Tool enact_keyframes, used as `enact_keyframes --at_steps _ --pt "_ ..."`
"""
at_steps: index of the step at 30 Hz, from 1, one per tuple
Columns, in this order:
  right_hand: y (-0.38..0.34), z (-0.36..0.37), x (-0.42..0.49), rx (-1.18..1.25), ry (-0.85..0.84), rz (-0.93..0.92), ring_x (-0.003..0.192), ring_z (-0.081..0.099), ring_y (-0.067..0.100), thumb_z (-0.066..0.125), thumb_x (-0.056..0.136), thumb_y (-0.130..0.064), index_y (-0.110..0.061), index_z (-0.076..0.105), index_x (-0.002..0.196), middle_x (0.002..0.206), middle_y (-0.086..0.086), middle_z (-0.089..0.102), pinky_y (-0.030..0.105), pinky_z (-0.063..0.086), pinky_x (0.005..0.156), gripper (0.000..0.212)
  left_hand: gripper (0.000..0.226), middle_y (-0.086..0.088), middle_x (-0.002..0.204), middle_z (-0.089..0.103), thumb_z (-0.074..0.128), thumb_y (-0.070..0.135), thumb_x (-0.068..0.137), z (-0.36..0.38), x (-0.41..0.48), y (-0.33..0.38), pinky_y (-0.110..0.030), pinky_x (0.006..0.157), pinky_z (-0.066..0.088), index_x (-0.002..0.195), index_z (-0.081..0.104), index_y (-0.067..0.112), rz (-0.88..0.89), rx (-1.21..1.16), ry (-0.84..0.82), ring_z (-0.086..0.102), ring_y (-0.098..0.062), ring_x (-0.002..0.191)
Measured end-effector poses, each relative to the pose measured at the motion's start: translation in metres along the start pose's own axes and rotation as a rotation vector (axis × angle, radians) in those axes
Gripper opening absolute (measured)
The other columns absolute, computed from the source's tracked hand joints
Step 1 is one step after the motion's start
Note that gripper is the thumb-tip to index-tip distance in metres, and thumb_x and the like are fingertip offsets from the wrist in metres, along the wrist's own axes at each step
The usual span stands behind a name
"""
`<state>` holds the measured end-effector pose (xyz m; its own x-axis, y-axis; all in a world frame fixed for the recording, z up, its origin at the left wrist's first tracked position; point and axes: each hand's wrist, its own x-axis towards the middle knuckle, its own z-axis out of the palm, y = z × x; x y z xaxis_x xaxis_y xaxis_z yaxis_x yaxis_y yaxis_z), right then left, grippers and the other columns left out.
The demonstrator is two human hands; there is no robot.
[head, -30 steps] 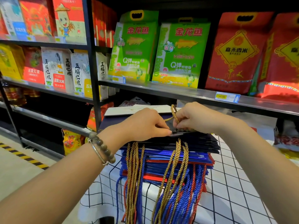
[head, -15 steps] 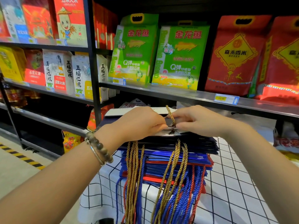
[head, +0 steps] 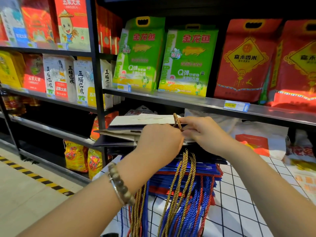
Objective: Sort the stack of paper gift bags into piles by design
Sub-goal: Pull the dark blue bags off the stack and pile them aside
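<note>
A stack of flat paper gift bags (head: 191, 171) lies on a grid-patterned cloth, dark navy ones on top, blue and red ones beneath. Gold, blue and red rope handles (head: 181, 202) hang over its near edge. My left hand (head: 159, 142) grips the near edge of the top navy bag (head: 118, 132), which is lifted off the stack with its white inside showing. My right hand (head: 200, 132) pinches that bag's gold rope handle (head: 177, 121), which loops up between the hands.
The white cloth with black grid lines (head: 239, 211) covers the table. Metal shelves (head: 188, 101) with rice bags stand right behind the stack. White plastic bags (head: 256, 137) lie on the lower shelf at the right. The floor with a yellow-black stripe (head: 34, 175) is on the left.
The top navy bag has come up off the stack at its near edge, held by both hands. The gold handle loop has stayed between the fingers of the two hands.
</note>
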<state>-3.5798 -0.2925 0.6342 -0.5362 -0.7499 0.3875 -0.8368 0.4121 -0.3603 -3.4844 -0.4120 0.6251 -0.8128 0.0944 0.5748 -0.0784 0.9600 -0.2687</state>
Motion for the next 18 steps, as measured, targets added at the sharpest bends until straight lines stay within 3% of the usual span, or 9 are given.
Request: enact_keyframes --at_steps 5,7,10,12,15,18 --pt "-0.001 0.001 -0.001 0.198 -0.001 0.037 0.096 0.066 0.012 0.053 0.09 -0.004 -0.021 0.067 0.109 0.1 -0.001 0.071 0.043 0.051 0.089 0.029 0.023 -0.003 0.1 0.064 0.042 0.014 0.097 0.0 0.008 0.013 -0.027 0.053 0.029 0.114 0.056 0.012 -0.049 0.08 -0.055 0.062 -0.023 0.087" --pt "0.0 0.002 -0.002 0.147 0.024 0.031 0.098 0.064 0.013 0.054 0.09 -0.003 -0.016 0.068 0.107 0.102 0.0 0.07 0.036 0.049 0.09 0.026 0.024 -0.004 0.105 0.063 0.041 0.012 0.096 0.0 0.008 0.015 -0.029 0.063 0.032 0.116 0.053 0.011 -0.036 0.068 -0.089 0.061 -0.023 0.093" --pt "0.001 0.006 -0.003 0.073 0.075 0.01 0.101 0.062 0.017 0.054 0.09 -0.005 -0.016 0.069 0.108 0.103 0.0 0.07 0.039 0.047 0.089 0.026 0.024 -0.004 0.107 0.061 0.042 0.016 0.096 0.001 0.008 0.012 -0.029 0.068 0.032 0.116 0.052 0.012 -0.02 0.064 -0.133 0.059 -0.022 0.096" --pt "0.001 0.009 -0.006 0.098 0.11 0.013 0.103 0.062 0.013 0.053 0.091 -0.006 -0.019 0.067 0.113 0.106 -0.003 0.07 0.037 0.047 0.091 0.029 0.024 -0.003 0.106 0.061 0.04 0.018 0.096 0.0 0.007 0.008 -0.029 0.067 0.031 0.116 0.052 0.013 -0.025 0.057 -0.139 0.059 -0.022 0.094" --pt "0.0 0.015 -0.01 0.065 0.167 -0.004 0.105 0.062 0.01 0.052 0.092 -0.008 -0.021 0.066 0.115 0.108 -0.007 0.069 0.033 0.047 0.09 0.03 0.024 -0.003 0.102 0.062 0.038 0.024 0.097 -0.005 0.005 0.002 -0.03 0.061 0.029 0.113 0.053 0.014 -0.027 0.05 -0.115 0.049 -0.02 0.077" --pt "-0.001 0.019 -0.012 0.037 0.213 -0.013 0.104 0.062 0.013 0.052 0.092 -0.01 -0.023 0.066 0.115 0.107 -0.007 0.07 0.039 0.049 0.087 0.029 0.024 -0.004 0.098 0.062 0.037 0.025 0.097 -0.006 0.006 -0.003 -0.031 0.061 0.03 0.109 0.056 0.016 -0.013 0.025 -0.129 0.044 -0.02 0.073"
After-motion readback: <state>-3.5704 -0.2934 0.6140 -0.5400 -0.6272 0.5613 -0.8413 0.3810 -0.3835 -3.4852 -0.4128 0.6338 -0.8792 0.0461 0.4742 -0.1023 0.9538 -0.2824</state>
